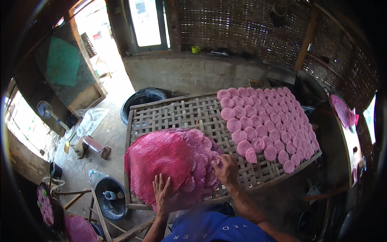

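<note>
A large glossy pink sheet (pixel 157 161) bulges over the near left of a woven bamboo rack (pixel 173 115). From its right side, lacy pink round crackers (pixel 199 149) stick out, overlapping. My left hand (pixel 162 193) lies on the sheet's near edge, fingers stretched out. At the right edge of the pile, my right hand (pixel 227 169) has its fingers bent in a pinch on the rim of a pink cracker; the fingertips are partly hidden. Many similar pink rounds (pixel 262 117) are laid in close rows on the rack's right half.
A dark tub (pixel 141 99) stands behind the rack's left corner, and a basin (pixel 109 199) with a light-coloured scoop sits on the floor at left. Wooden poles (pixel 100 213) lean near it. More pink material (pixel 342 111) lies at far right. A fan (pixel 46 109) stands by the left wall.
</note>
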Tool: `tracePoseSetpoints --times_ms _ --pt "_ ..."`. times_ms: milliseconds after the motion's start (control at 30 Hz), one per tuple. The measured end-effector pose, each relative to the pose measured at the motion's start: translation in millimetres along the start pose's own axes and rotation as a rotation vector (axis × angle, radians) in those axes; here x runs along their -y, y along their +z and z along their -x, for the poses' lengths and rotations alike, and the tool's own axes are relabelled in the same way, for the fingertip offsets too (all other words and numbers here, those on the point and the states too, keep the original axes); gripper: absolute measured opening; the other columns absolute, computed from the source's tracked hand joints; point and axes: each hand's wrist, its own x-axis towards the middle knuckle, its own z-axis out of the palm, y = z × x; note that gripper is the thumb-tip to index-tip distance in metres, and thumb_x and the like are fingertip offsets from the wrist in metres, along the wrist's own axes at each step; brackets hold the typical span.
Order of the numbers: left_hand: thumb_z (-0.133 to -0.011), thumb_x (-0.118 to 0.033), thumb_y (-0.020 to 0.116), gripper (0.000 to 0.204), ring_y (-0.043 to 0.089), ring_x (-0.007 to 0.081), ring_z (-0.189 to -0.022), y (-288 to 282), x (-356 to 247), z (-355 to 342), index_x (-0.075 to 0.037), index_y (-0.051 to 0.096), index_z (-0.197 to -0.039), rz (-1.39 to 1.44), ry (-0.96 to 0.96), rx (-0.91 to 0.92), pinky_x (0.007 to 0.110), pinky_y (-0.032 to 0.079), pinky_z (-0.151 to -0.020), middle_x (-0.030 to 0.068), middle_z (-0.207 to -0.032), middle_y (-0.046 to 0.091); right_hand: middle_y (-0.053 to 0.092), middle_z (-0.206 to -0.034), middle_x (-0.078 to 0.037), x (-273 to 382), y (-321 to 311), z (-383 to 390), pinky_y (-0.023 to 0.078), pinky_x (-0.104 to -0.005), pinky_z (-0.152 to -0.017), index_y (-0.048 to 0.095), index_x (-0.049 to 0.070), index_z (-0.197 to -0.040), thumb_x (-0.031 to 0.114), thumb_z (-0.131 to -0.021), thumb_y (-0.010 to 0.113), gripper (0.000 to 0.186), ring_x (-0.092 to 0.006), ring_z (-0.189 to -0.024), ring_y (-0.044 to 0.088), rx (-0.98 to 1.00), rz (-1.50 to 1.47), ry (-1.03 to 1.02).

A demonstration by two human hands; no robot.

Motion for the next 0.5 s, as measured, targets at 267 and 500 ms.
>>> tracePoseSetpoints --times_ms 267,500 --pt "-0.088 -0.021 0.077 0.054 0.040 0.0384 -0.155 -23.5 2.6 -3.0 -0.009 0.069 -0.140 0.120 0.071 0.020 0.049 0.028 -0.130 0.0212 -0.162 0.050 0.071 -0.105 -0.008 59.5 47.6 -13.1 0.053 -0.0467 -0.093 0.078 0.008 -0.106 0.031 -0.089 0.083 0.030 -0.0326 -0.102 0.067 0.125 -0.107 -0.164" --pt "-0.083 -0.008 0.078 0.042 0.050 0.0388 -0.149 -37.7 15.0 13.4 -0.004 0.077 -0.125 0.266 -0.006 0.004 0.047 0.039 -0.125 0.0210 -0.152 0.061 0.067 -0.123 -0.012 -26.3 -2.0 -12.1 0.047 -0.0526 -0.104 0.071 0.009 -0.123 0.025 -0.083 0.085 0.046 -0.0357 -0.119 0.062 -0.172 0.232 0.053"
